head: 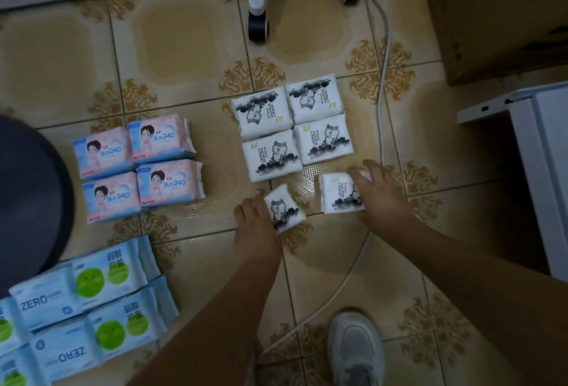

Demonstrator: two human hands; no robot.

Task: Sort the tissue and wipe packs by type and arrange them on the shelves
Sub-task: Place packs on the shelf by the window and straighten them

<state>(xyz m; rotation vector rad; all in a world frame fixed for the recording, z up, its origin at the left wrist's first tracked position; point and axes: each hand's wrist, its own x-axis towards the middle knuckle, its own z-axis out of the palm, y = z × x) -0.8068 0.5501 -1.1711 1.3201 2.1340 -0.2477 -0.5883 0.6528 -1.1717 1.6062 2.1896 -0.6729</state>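
sliding both dog-print packs (284, 208) far toward their white group (292, 130) works best; left hand (255, 225) pinches one, right hand (379, 198) curls over the other.

Single head-mounted wide-angle view, looking steeply down from above at the tiled floor (184, 47). Both forearms enter from the bottom edge, a white shoe (356, 352) lies directly beneath the camera, and straight lines bow toward the frame margins. No second view is provided.
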